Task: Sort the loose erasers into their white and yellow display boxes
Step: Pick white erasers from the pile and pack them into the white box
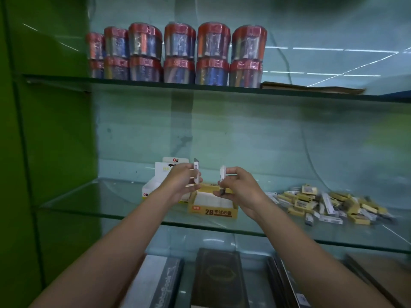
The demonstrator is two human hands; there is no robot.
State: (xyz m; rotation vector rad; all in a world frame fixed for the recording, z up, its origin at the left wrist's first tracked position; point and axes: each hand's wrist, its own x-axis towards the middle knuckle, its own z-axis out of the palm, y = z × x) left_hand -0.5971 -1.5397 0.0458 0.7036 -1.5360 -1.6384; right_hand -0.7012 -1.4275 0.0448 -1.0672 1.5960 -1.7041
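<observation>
Head view, yellow box holding white erasers

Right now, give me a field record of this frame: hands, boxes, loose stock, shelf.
left hand: pinches a white sleeved eraser, raised above the boxes
right hand: pinches a second white eraser, also raised
white cardboard display box: left, behind the left hand
yellow cardboard display box: centre, white erasers inside
loose eraser pile: right, mixed yellow and white
glass shelf: carries boxes and pile

My glass shelf carries white box, yellow box, loose eraser pile at right.
</observation>
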